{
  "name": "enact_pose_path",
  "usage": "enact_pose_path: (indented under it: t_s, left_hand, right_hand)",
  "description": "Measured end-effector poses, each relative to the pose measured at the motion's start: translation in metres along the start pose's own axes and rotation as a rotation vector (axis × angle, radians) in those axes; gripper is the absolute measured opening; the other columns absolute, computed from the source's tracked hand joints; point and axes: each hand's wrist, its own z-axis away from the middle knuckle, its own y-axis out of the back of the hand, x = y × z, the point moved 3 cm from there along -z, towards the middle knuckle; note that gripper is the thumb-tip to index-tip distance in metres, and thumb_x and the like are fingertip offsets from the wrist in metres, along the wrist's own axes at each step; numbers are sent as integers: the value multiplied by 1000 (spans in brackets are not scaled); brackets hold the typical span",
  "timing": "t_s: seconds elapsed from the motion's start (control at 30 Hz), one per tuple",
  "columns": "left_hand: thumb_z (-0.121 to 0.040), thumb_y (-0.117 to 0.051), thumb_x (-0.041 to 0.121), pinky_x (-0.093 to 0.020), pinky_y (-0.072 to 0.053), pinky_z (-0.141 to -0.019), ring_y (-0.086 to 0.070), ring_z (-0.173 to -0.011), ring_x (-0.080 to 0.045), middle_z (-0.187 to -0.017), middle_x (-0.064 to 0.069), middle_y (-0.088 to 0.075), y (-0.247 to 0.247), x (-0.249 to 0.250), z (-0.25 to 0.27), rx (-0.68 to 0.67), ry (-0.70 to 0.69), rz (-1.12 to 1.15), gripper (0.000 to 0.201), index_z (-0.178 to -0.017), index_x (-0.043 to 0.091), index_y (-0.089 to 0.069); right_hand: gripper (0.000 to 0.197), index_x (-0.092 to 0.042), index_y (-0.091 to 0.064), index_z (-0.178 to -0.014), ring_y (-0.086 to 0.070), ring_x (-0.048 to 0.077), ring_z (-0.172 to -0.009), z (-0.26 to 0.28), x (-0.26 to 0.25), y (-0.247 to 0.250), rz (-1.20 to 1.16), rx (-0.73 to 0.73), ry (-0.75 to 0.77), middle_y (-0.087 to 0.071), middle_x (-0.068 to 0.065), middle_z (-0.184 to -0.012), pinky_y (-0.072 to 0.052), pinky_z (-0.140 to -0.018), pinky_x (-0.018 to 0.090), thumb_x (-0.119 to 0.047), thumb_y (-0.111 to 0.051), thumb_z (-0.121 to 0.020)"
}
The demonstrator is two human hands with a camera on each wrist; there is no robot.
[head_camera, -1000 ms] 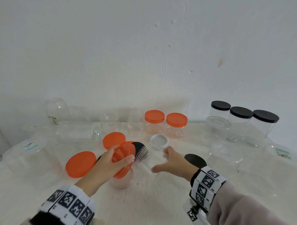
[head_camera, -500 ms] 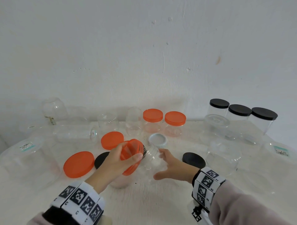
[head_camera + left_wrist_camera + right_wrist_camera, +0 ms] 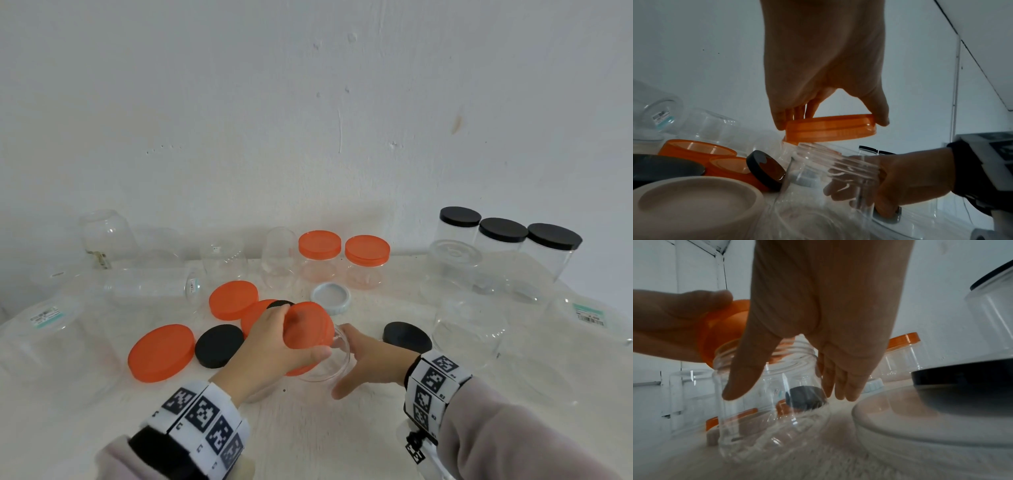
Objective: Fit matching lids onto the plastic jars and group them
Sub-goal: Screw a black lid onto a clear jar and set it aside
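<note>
Left hand (image 3: 274,346) grips orange lid (image 3: 308,325) over clear jar (image 3: 325,363), apparently gripped by right hand (image 3: 370,359)

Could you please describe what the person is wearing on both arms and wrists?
Both hands are bare, without gloves. Each wrist carries a broad white band printed with square black-and-white coded markers; the right band has the same pattern. Pale pinkish-grey sleeves cover both forearms. A dark cuff shows behind the left band, and a small marker tag hangs under the right one.
</note>
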Motion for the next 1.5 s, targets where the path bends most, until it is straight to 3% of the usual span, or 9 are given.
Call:
enact_pose_path:
  t_s: [0.2, 0.33, 0.77, 0.9, 1.03, 1.13, 1.2, 1.33, 1.5]
  left_hand:
    - [-66, -73, 64, -31, -32, -108, -29, -134, -13, -147, 7, -27, -17, 14, -5, -18, -43, -257, 104, -146, 22, -21]
    - [-67, -68, 68, -30, -29, -107, -26, -135, -14, -149, 7, -25, -24, 19, -9, -47, -63, -365, 102, -146, 22, -22]
    - [-70, -67, 66, -30, -22, -112, -12, -142, -9, -154, 15, -8, -28, 11, -7, -53, -91, -313, 108, -151, 24, -8]
    - [-67, -74, 61, -32, -22, -113, -10, -143, -10, -156, 15, -2, -25, 5, -9, -122, -67, -194, 118, -151, 27, 2]
    - [-59, -84, 53, -28, -28, -108, -17, -143, -11, -157, 12, -4, -19, -15, -5, -161, 29, 41, 136, -149, 34, 16]
    - [-60, -87, 42, -2, -39, -80, -37, -124, -11, -155, 3, -19, -22, -30, 1, -148, 71, 76, 138, -147, 35, 20]
    - [-63, -87, 32, 1, -39, -72, -36, -117, -6, -153, 3, -21, -27, -35, 3, -157, 82, 124, 136, -147, 35, 20]
    - [-68, -85, 20, -17, -35, -98, -34, -129, -10, -152, 4, -20, -33, -36, 1, -159, 102, 185, 126, -149, 31, 12]
    - [-68, -85, 20, -13, -33, -89, -35, -112, -1, -131, 14, -35, -33, -37, -3, -167, 92, 230, 104, -143, 30, -13]
  right_hand:
    - [96, -29, -24, -140, -46, 9, -121, 0, -1, -3, 1, 0, 9, -49, -13, -130, -37, -100, 26, -29, -86, -66]
    - [101, -30, -23, -143, -45, 12, -125, 1, 0, -3, -5, 11, 14, -46, -11, -136, -36, -109, 37, -35, -87, -65]
    - [96, -26, -23, -142, -48, 12, -119, 3, -1, 0, 46, 20, 8, -49, -8, -133, -39, -99, 29, -33, -85, -70]
    - [102, -30, -19, -145, -45, 12, -125, 6, -6, 8, 53, 31, 18, -44, -11, -138, -37, -106, 32, -32, -86, -68]
    - [114, -38, -9, -148, -29, 7, -134, 12, -20, 25, 78, 24, 70, -27, -15, -149, -26, -102, 24, -32, -87, -65]
    - [114, -38, -8, -149, -27, 4, -130, 11, -40, 31, 146, 13, 114, -21, -15, -153, -27, -102, 23, -35, -86, -66]
    - [114, -37, -8, -150, -29, 8, -134, 7, -56, 26, 280, -12, 123, -20, -13, -153, -32, -107, 29, -41, -85, -65]
    - [111, -43, -8, -146, -30, 21, -131, -4, -79, 12, 639, -66, 83, -24, -9, -145, -41, -102, 46, -56, -79, -62]
    - [107, -41, -13, -147, -30, 26, -130, -12, -91, 7, 788, -99, 19, -26, -5, -139, -43, -97, 52, -56, -78, -64]
